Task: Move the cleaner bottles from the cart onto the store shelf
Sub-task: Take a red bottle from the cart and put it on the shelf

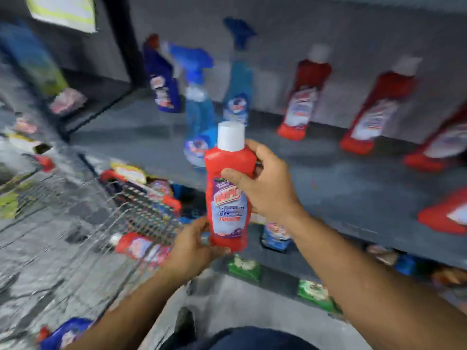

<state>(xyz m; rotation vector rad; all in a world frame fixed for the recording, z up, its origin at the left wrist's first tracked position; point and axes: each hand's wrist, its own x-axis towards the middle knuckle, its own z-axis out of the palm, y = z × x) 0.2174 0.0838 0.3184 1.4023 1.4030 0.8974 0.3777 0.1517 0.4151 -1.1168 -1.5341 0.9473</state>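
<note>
A red cleaner bottle [228, 195] with a white cap is held upright in front of the grey store shelf [353, 193]. My right hand [265, 183] wraps its upper body from the right. My left hand [194, 246] cups its base from below. Under and to the left stands the wire cart [121, 223], where another red bottle [141, 247] lies on its side. Several red bottles [303, 97] stand at the back of the shelf, with blue spray bottles [199, 109] and a dark blue bottle [161, 79] further left.
Green packets [243, 266] and other goods sit on the lower shelf below the bottle. A blue bottle [68, 333] lies at the bottom left. A dark upright post [118, 39] divides the shelf bays. The picture is motion-blurred.
</note>
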